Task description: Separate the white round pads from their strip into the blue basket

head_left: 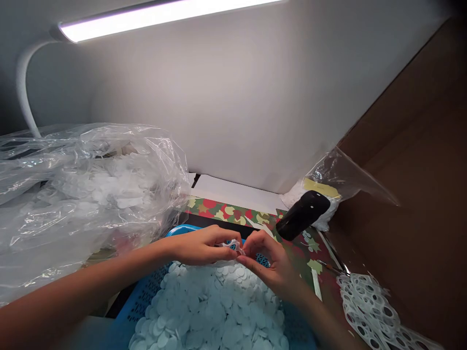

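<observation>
A white perforated strip (pixel 235 246) is pinched in the fingers of both the left hand (pixel 202 245) and right hand (pixel 269 257), running crosswise between them (neither is clearly nearer), above the far edge of a blue basket (pixel 184 229) heaped with white discs (pixel 215 304). A plastic bag (pixel 91 194) bounds the left edge; a black object (pixel 302 215) lies beyond the far right corner.

1 lit lamp (pixel 164 14), 1 black object (pixel 303 215)
</observation>
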